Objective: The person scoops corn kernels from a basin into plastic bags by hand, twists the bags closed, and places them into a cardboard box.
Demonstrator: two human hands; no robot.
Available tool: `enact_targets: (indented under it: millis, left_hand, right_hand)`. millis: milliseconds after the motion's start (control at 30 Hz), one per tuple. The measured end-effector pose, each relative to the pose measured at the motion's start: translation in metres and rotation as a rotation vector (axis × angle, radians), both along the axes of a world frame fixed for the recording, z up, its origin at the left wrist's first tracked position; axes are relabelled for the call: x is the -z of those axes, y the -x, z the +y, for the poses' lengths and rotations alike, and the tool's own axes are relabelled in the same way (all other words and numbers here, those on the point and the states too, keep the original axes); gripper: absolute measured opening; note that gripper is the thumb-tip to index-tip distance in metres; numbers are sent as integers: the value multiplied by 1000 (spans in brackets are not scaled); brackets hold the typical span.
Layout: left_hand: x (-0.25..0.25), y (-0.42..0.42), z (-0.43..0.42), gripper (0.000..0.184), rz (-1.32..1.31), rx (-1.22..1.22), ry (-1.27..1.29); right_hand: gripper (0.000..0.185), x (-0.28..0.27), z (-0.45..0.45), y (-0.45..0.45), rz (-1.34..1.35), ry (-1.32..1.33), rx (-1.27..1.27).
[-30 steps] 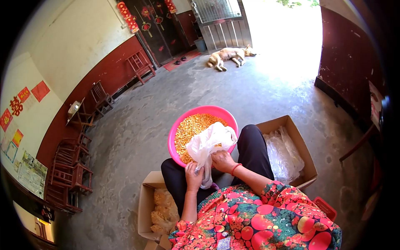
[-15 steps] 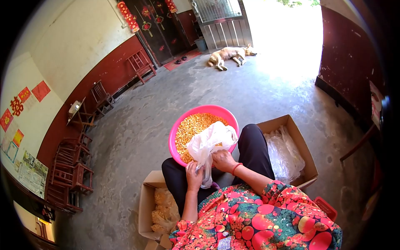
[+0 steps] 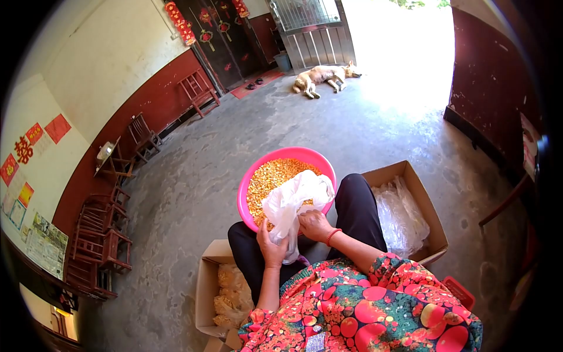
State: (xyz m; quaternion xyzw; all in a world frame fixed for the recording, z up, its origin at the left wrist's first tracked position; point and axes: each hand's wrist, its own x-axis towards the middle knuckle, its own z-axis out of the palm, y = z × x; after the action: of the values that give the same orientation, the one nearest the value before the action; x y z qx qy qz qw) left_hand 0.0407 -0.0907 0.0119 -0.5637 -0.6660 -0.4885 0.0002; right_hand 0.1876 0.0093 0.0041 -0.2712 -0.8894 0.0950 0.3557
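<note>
A thin white plastic bag (image 3: 291, 201) hangs in front of my lap and partly covers a pink basin (image 3: 242, 196) of yellow corn kernels (image 3: 274, 179). My left hand (image 3: 271, 247) holds the bag's left side, with its thumb and fingers curved against the plastic. On the other side my right hand (image 3: 315, 226) is closed, pinching the bag's edge near the basin's front rim. A red bracelet (image 3: 333, 235) circles my right wrist. The bag hides the front part of the kernels, and its contents cannot be made out.
To my right is a cardboard box (image 3: 431, 226) of clear plastic bags (image 3: 400, 220). To my left, another cardboard box (image 3: 205, 287) contains filled bags (image 3: 230, 299) of yellow pieces. A dog (image 3: 324, 79) lies by the doorway. Wooden chairs (image 3: 97, 234) line the left wall.
My left hand has shifted slightly upward and to the left along the bag, its fingers now higher on the plastic. My right hand stays in nearly the same place.
</note>
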Motion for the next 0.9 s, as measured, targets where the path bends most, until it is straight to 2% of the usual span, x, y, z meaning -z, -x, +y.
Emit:
enact_targets:
  millis: [133, 267, 333, 367, 433, 467, 533, 733, 867, 900]
  left_hand:
    - [-6, 1, -2, 79, -63, -105, -112]
    - [7, 11, 0, 79, -161, -106, -128]
    - [14, 15, 1, 66, -113, -112, -131]
    - [17, 17, 1, 66, -113, -112, -131]
    - [21, 20, 0, 48, -138, -127, -70]
    - [23, 20, 0, 48, -138, -127, -70]
    - [25, 21, 0, 36, -204, -80, -113]
    - [31, 25, -1, 40, -128, -89, -106]
    - [29, 23, -2, 41, -127, -87, -84]
    - [30, 22, -1, 41, -199, -78, -90]
  right_hand:
    - [12, 1, 1, 1, -3, -16, -8]
    - [14, 0, 0, 0, -6, -18, -7]
    - [14, 0, 0, 0, -20, -22, -2]
    - [14, 0, 1, 1, -20, -21, -2]
    - [15, 1, 1, 1, -21, -31, 2]
    - [15, 0, 0, 1, -20, -31, 1]
    - [15, -1, 0, 0, -14, -24, -5]
    - [15, -2, -1, -1, -43, -29, 10]
    - [15, -3, -1, -1, -38, 19, -3]
    - [15, -4, -2, -1, -29, 20, -6]
